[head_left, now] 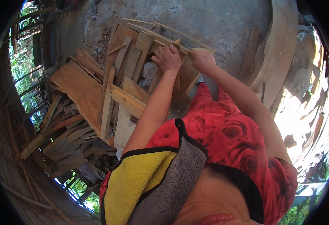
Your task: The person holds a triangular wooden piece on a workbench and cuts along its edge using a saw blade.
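Observation:
My left hand is bent over the wood, its fingers curled on a narrow wooden strip whose pointed end shows past the fingertips. Close by on its right, my right hand is closed in a fist at the end of a long thin slat. What that fist grips is hidden by the fingers. Under both hands lies a wooden frame-like stack of slats and boards, with a second slender slat bowing along its far side. A crumpled clear plastic bag sits among the boards beside my left wrist.
A wide brown board leans over a heap of scrap wood on the left. Long planks stand at the right. Grey concrete floor stretches beyond the hands. A yellow and grey towel hangs over my front.

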A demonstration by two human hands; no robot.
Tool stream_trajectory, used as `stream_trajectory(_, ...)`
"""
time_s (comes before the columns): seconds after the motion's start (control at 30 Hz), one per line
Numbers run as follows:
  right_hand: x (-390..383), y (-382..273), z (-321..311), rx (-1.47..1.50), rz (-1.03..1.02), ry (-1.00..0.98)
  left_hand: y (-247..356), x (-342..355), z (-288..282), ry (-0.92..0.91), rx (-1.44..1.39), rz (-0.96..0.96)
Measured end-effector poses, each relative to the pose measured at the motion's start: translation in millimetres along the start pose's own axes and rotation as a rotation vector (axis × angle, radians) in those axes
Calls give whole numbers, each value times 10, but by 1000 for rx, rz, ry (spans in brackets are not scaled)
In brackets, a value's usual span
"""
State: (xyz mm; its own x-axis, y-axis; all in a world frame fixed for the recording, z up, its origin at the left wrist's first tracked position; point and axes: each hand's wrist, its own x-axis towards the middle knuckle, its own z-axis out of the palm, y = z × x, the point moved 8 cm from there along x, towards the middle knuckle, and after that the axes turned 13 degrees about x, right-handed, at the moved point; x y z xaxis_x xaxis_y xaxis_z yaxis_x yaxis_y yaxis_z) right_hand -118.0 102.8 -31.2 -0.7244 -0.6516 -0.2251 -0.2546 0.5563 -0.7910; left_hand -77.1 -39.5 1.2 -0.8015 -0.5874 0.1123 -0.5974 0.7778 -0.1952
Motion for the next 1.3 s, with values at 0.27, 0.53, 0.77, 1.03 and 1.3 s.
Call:
stream_trajectory(0.27,-885,357,-199,-4,36,-42,-68,-11,28,-19,11,-22)
stream_trajectory(0.53,-469,149,-144,-4,52,-22,-39,2,-31,20,16,-5)
stream_trajectory(0.77,153,-113,0,-12,-52,-30,-17,-1,-8,-11,-9,-30)
stream_trajectory(1.03,-1032,478,-201,-68,114,-123,-111,-19,15,-34,47,-31)
stream_trajectory(1.3,23,-75,-47,-13,-9,-19,-15,2,-8,-24,35,-7)
